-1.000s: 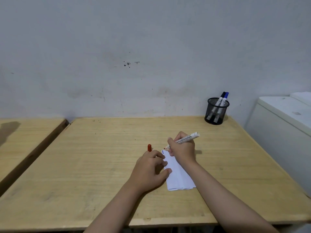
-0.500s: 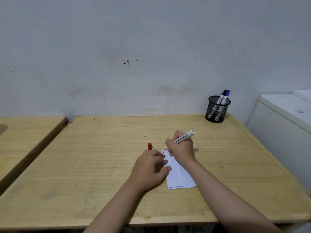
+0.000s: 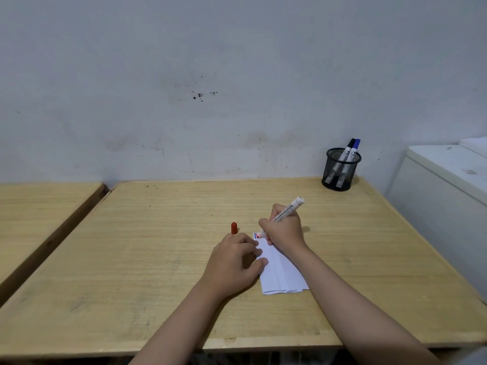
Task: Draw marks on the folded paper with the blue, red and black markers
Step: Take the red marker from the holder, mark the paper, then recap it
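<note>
A folded white paper (image 3: pixel 280 272) lies on the wooden table (image 3: pixel 158 246). My right hand (image 3: pixel 286 229) grips a white-barrelled red marker (image 3: pixel 288 209) with its tip on the paper's far left corner, where a short blue mark and a red mark (image 3: pixel 256 235) show. My left hand (image 3: pixel 234 262) rests on the paper's left edge, thumb and fingertips pressing it down. A red cap (image 3: pixel 234 228) sticks up from that hand's fingers. The black marker (image 3: pixel 348 150) and blue marker (image 3: pixel 354 150) stand in a black mesh cup (image 3: pixel 340 172) at the far right.
A second wooden table (image 3: pixel 39 214) sits to the left across a narrow gap. A white cabinet (image 3: pixel 448 185) stands against the table's right side. A stained grey wall runs behind.
My right hand has shifted a little with the marker, and a red mark now shows beside the blue one at the paper's corner. My left hand has stayed put.
</note>
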Available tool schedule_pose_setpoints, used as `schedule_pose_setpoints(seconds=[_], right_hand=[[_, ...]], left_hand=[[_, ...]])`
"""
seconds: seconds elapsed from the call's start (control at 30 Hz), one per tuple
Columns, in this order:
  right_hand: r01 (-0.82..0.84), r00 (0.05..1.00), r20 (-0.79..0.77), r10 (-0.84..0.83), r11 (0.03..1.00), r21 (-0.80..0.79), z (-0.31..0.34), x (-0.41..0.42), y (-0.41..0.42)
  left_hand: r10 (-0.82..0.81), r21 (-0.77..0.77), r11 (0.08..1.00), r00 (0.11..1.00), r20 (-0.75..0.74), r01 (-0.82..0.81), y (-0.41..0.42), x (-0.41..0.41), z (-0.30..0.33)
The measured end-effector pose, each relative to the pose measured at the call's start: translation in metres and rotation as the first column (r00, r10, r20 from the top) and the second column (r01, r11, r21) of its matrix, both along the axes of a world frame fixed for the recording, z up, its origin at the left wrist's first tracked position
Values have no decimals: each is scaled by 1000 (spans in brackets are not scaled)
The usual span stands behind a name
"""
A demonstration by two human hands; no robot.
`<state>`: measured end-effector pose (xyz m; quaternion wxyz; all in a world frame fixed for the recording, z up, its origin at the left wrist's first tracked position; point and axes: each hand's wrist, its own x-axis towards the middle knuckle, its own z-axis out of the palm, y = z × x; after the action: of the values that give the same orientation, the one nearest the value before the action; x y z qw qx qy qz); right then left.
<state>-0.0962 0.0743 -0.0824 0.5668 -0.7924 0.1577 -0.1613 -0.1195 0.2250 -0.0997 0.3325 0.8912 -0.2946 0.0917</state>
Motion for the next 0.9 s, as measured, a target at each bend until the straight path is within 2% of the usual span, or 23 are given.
schedule_pose_setpoints(seconds=[0.07, 0.23, 0.33, 0.4, 0.43, 0.53, 0.6, 0.7, 0.8, 0.9], right_hand=[[43, 999, 21, -45, 997, 56, -1, -1, -1], [77, 986, 112, -125, 929, 363, -2, -1, -7], [23, 981, 163, -101, 907, 422, 0, -3, -6], [-20, 980, 191, -63, 915, 403, 2, -6, -5], [-34, 979, 197, -47, 921, 389, 4, -7, -4], [-51, 980, 197, -20, 936, 347, 8, -14, -2], [-62, 979, 205, -10, 938, 341, 13, -18, -2], [-68, 970, 243, -23, 931, 359, 23, -23, -2], [-89, 951, 306, -41, 914, 396, 35, -29, -2], [-109, 938, 342, -57, 889, 445, 46, -38, -3]], left_hand=[[-3, -3, 1000, 1000, 6, 3, 0, 0, 0], [-8, -14, 1000, 995, 96, 10, 1, 1, 2], [164, -110, 984, 961, 222, -142, 4, 10, 12], [256, -141, 962, 952, 168, -234, 6, 17, 21], [263, -107, 962, 957, 122, -250, 7, 21, 24], [195, 49, 980, 980, -25, -194, 8, 34, 27], [184, 57, 982, 980, -81, -179, 8, 39, 28], [193, -187, 952, 951, -242, -241, 9, 38, 36], [27, -467, 853, 912, -410, -235, 9, 38, 53], [-168, -629, 749, 857, -487, -211, 9, 28, 69]])
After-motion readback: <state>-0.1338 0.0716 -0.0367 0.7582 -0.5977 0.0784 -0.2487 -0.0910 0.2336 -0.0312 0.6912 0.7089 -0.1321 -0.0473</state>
